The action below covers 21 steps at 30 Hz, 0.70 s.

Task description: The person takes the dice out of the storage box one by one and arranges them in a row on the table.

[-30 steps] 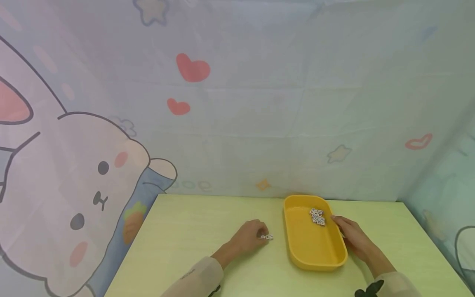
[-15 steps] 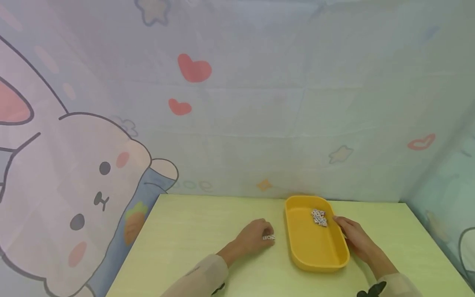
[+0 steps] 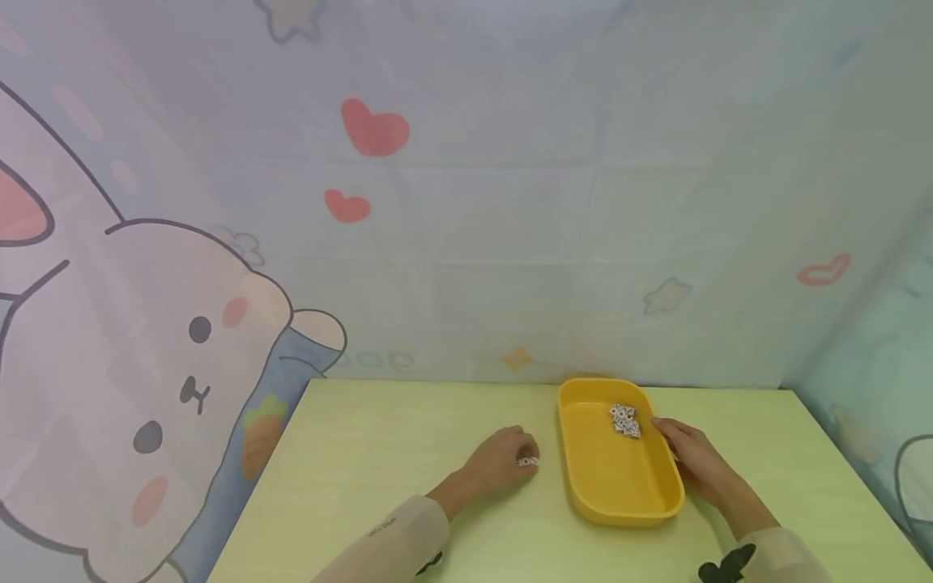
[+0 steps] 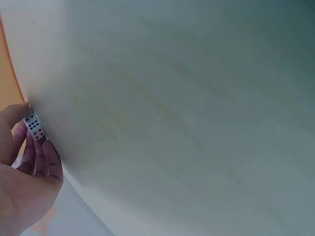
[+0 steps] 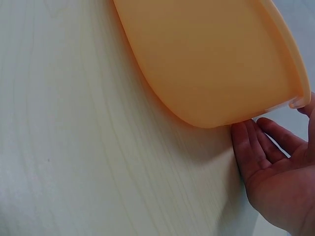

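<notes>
My left hand [image 3: 503, 463] is low over the table, left of a yellow tray [image 3: 612, 486]. Between its thumb and fingertips it pinches a short row of white dice [image 4: 34, 126], set side by side, with dark and red pips showing in the left wrist view. More white dice [image 3: 624, 421] lie bunched inside the tray, toward its far right side. At the tray's right side is my right hand [image 3: 696, 463], its thumb at the rim and its fingers against the outer wall, as the right wrist view [image 5: 278, 162] also shows.
The pale wooden table [image 3: 408, 421] ends at a hanging cloth [image 3: 510, 202] printed with a rabbit and hearts. The tray's far end stands close to that cloth. A dark cable [image 3: 900, 486] hangs at the far right.
My left hand has shifted slightly right, toward the tray, with the dice still pinched and now turned a little. The right hand stays on the tray. The head view has moved slightly.
</notes>
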{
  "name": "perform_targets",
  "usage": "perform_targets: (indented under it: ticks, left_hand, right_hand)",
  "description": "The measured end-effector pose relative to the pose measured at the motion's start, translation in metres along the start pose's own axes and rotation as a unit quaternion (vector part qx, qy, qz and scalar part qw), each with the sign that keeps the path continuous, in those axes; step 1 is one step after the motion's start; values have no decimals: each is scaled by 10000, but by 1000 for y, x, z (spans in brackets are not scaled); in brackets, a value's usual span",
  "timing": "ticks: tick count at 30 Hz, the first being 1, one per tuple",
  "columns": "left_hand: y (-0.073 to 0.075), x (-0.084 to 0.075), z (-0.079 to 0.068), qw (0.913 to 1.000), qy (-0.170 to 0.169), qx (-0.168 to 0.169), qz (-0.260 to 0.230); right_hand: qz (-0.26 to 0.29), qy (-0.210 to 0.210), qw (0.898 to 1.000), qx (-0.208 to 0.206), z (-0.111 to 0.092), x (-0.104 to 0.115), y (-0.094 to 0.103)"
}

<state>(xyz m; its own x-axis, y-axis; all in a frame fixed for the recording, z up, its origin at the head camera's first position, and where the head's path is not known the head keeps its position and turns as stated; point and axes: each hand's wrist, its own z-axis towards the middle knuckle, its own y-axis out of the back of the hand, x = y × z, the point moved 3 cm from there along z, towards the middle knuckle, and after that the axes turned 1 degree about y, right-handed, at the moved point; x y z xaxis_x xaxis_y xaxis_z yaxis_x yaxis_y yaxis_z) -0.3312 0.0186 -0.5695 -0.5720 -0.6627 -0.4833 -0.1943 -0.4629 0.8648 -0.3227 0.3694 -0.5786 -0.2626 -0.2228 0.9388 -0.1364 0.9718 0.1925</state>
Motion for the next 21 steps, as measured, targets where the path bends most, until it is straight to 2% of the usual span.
perform_targets:
  ticks: [3,9,16,21]
  left_hand:
    - [3,1,-2,9997,20,46,-218]
    - [19,-5,1,9972,51,-165,-722]
    - [32,-36,15,9918,8,-354,-1225]
    - [33,-62,35,9917,-223,-488,-1172]
  right_hand:
    - [32,35,10000,56,-1,-1,-1]
    - [147,119,9998,115,-2,1,1]
    - [97,5,9999,123,-5,-1,3]
    - [79,74,9999,131,-5,-3,5]
